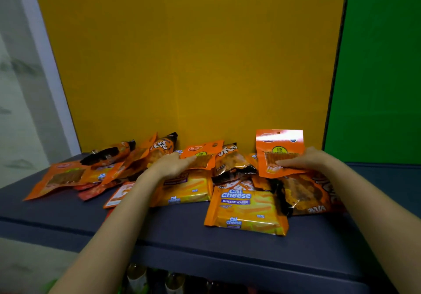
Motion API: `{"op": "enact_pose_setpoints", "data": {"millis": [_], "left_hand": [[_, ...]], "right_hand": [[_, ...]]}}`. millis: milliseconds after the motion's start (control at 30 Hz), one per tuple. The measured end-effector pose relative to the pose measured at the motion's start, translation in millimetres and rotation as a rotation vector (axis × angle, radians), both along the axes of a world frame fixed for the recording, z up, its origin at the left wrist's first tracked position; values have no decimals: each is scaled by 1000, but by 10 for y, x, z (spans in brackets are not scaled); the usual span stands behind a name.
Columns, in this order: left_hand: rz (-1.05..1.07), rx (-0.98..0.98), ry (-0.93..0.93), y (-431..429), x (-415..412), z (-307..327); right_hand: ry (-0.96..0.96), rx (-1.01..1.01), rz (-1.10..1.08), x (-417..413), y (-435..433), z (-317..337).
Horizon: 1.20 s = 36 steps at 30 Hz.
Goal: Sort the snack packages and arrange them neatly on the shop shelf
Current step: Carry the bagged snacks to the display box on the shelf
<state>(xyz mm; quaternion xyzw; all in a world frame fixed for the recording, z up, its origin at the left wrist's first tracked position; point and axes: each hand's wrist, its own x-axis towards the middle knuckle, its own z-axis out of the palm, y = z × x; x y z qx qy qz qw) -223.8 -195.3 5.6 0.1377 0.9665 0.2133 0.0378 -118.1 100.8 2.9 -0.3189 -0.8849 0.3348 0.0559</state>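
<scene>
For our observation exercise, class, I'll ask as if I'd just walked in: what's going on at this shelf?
A person is sorting snack packages on a dark shelf. The right hand holds an orange pouch upright on the right side. The left hand rests on a matching orange pouch in the middle. Cal Cheese packs and dark bags lie jumbled around them.
</scene>
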Motion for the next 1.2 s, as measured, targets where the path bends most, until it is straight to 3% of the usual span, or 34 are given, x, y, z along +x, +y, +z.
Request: {"op": "enact_pose_setpoints", "data": {"millis": [133, 467, 833, 1200], "left_hand": [[4, -6, -72, 35, -4, 62], [66, 128, -162, 133, -67, 119], [70, 528, -243, 39, -168, 42], [-111, 990, -228, -79, -272, 126]], "right_hand": [[-45, -16, 0, 33, 6, 113], [76, -77, -77, 91, 40, 223], [322, -180, -36, 190, -79, 183], [513, -348, -101, 656, -115, 127]]}}
